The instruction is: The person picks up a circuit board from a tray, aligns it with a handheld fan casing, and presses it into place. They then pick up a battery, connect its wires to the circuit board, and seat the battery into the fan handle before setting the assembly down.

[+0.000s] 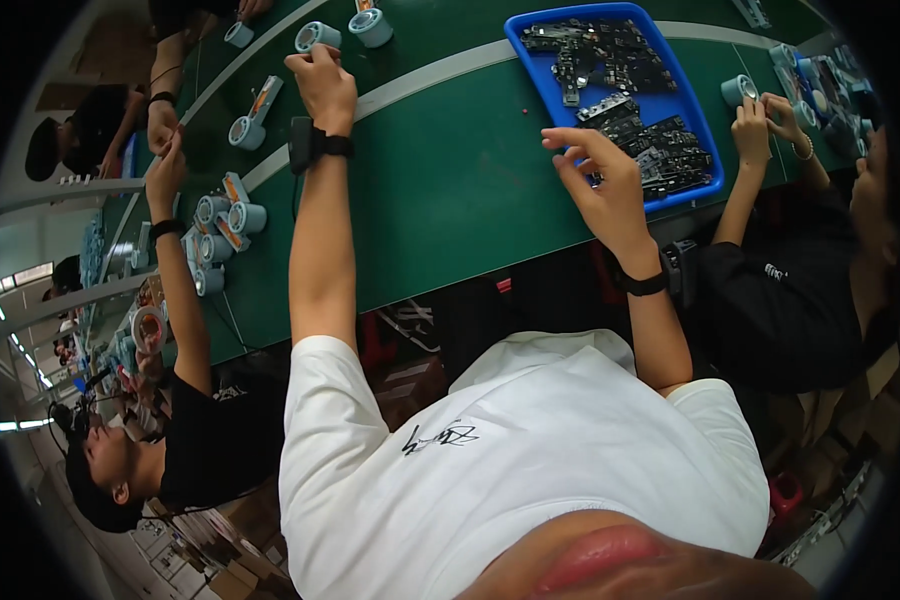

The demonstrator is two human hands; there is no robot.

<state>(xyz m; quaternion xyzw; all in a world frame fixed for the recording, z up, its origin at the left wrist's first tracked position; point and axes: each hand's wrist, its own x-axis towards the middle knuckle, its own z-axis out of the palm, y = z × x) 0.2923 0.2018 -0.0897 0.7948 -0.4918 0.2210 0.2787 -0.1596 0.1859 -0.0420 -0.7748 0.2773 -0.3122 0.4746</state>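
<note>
My left hand [323,88] is closed at the near side of a light blue round fan housing [317,38] on the far part of the bench. Its fingertips are hidden behind the knuckles, and it seems to grip the housing. My right hand [608,190] hovers over the near left edge of a blue tray [532,85], fingers apart and holding nothing. Dark circuit boards with metal parts [660,150] lie in the tray in two groups. Just right of my left hand stands another light blue housing [371,28].
A housing with an orange-and-white handle [247,132] lies left of my left arm, with several more [215,225] clustered nearer. On the right, a co-worker's hands [755,130] hold a similar housing [739,90]. Another co-worker's arm [182,290] reaches in from the left. A pale strip [440,78] crosses the green bench.
</note>
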